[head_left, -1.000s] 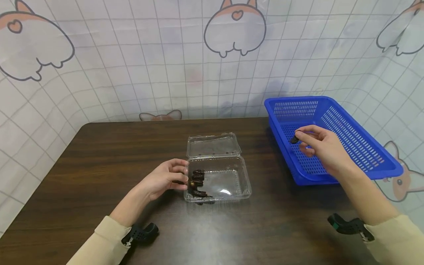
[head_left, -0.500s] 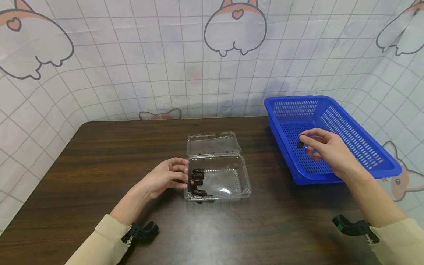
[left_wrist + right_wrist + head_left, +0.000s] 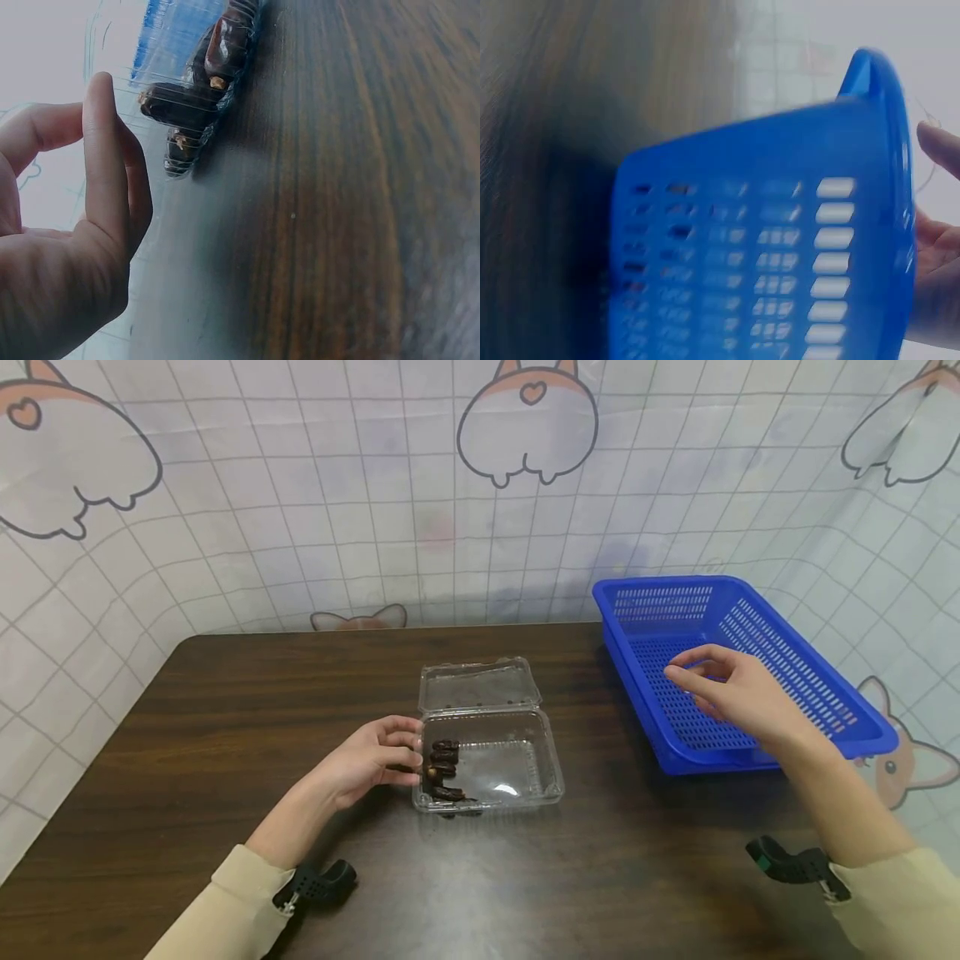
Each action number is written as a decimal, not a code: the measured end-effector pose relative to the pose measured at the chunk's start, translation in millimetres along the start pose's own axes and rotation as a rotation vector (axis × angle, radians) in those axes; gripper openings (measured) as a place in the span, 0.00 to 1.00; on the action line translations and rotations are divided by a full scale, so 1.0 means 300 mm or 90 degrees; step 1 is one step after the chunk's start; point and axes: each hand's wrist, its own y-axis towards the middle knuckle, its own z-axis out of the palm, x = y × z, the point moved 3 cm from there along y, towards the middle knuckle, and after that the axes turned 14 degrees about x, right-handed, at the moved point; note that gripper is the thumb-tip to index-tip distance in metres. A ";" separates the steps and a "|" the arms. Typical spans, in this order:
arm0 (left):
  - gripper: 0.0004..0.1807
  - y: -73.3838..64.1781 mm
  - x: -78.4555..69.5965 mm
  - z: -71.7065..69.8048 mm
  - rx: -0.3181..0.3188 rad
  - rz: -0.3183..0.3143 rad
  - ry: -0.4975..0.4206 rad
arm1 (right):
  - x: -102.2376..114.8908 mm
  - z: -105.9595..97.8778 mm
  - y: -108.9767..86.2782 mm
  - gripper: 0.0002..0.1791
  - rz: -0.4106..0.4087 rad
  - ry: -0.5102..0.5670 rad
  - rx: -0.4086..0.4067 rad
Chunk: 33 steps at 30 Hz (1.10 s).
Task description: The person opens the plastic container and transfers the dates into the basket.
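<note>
Several dark brown, wrinkled dates (image 3: pixel 445 763) lie along the left side of a clear plastic clamshell box (image 3: pixel 517 770), whose lid stands open at the back. My left hand (image 3: pixel 363 762) touches the box's left wall with its fingertips. In the left wrist view, dates (image 3: pixel 180 105) with tan stem ends show through the plastic. Over the blue basket (image 3: pixel 637 697), my right hand (image 3: pixel 738 692) has thumb and forefinger slightly apart, with nothing seen between them. The right wrist view shows the basket's slotted side wall (image 3: pixel 780 142), blurred, and hides much of the right hand (image 3: pixel 937 247).
A dark wood-grain table (image 3: pixel 262 710) carries the box in the middle and the basket at the back right. Behind it hangs a white grid-patterned sheet (image 3: pixel 360 502) with corgi drawings. Black camera mounts (image 3: pixel 318 885) sit on both wrists.
My right hand held a date over the basket half a second ago; now its fingers have parted and the date is gone from them. The left hand stays at the box.
</note>
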 end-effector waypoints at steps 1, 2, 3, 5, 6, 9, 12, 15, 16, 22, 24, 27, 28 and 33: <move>0.30 0.000 -0.001 -0.001 -0.001 0.000 0.001 | 0.016 0.007 0.004 0.29 -0.012 -0.002 -0.001; 0.31 0.000 -0.002 -0.002 0.001 0.001 0.004 | 0.034 0.015 0.008 0.28 -0.026 -0.004 0.004; 0.31 0.000 -0.002 -0.003 0.002 0.002 0.005 | 0.052 0.025 0.013 0.28 -0.040 -0.006 0.011; 0.31 -0.001 -0.004 -0.005 0.002 0.003 0.005 | 0.087 0.048 0.026 0.26 -0.063 -0.005 0.021; 0.31 -0.001 -0.004 -0.006 0.003 0.003 0.005 | 0.104 0.060 0.033 0.26 -0.073 -0.005 0.028; 0.31 0.000 -0.002 -0.008 0.004 0.003 0.002 | 0.141 0.097 0.059 0.25 -0.092 0.001 0.051; 0.31 0.002 0.001 -0.010 0.005 0.003 -0.001 | 0.163 0.133 0.086 0.24 -0.101 0.015 0.076; 0.31 0.006 0.000 -0.009 0.007 0.006 -0.002 | 0.177 0.168 0.112 0.22 -0.109 0.024 0.102; 0.31 0.008 0.000 -0.009 0.007 0.005 -0.002 | 0.182 0.181 0.119 0.21 -0.111 0.025 0.112; 0.31 0.012 -0.002 -0.007 0.000 0.001 -0.007 | 0.219 0.257 0.159 0.17 -0.136 0.031 0.172; 0.31 0.011 -0.001 -0.007 0.000 -0.001 -0.007 | 0.226 0.278 0.172 0.17 -0.142 0.039 0.188; 0.31 0.009 0.002 -0.007 0.002 0.002 -0.008 | 0.233 0.310 0.188 0.16 -0.144 0.056 0.206; 0.31 0.009 0.002 -0.006 0.003 0.003 -0.008 | 0.234 0.319 0.193 0.15 -0.146 0.060 0.211; 0.30 0.012 0.003 -0.006 0.004 0.006 -0.009 | 0.238 0.374 0.213 0.15 -0.158 0.065 0.241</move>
